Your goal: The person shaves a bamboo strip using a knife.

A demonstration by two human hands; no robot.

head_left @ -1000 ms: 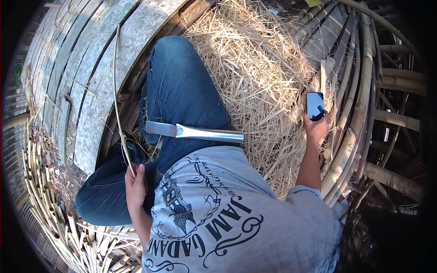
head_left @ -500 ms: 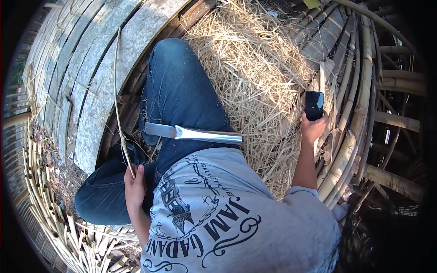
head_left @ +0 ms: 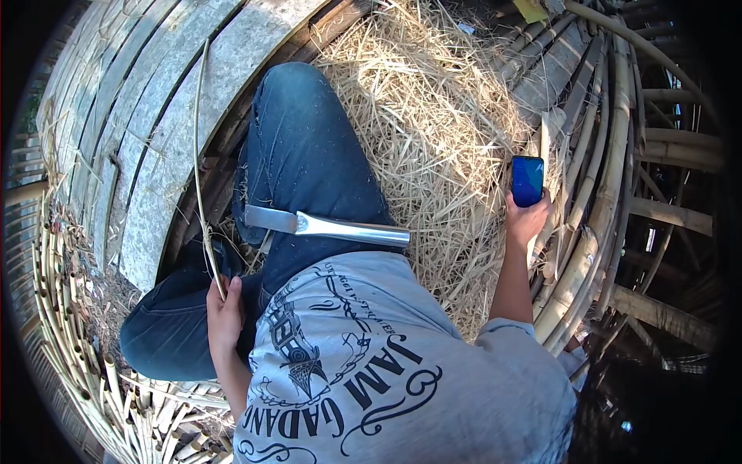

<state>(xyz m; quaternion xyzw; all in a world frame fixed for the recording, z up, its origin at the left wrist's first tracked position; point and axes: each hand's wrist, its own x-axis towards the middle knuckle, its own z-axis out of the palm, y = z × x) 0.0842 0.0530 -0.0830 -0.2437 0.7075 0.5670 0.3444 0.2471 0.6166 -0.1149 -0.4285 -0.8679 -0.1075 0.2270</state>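
Note:
My left hand point(head_left: 225, 318) is closed around the lower end of a long thin bamboo strip point(head_left: 197, 155). The strip rises from the fingers past my knee toward the wooden planks. On the right, my right hand point(head_left: 529, 220) grips a smartphone point(head_left: 527, 182), its screen lit blue and turned up toward me. A knife with a short wide blade and a shiny tubular metal handle point(head_left: 352, 231) lies across my thigh, touched by neither hand.
Straw point(head_left: 433, 131) covers the ground beside my leg. Weathered planks point(head_left: 182, 100) stand at the upper left. Cut bamboo pieces point(head_left: 69, 340) are heaped at the lower left, and bamboo poles point(head_left: 599, 178) line the right side.
The phone screen has gone from dark to lit blue. My right hand and the phone have shifted slightly left in view. My left hand still holds the strip.

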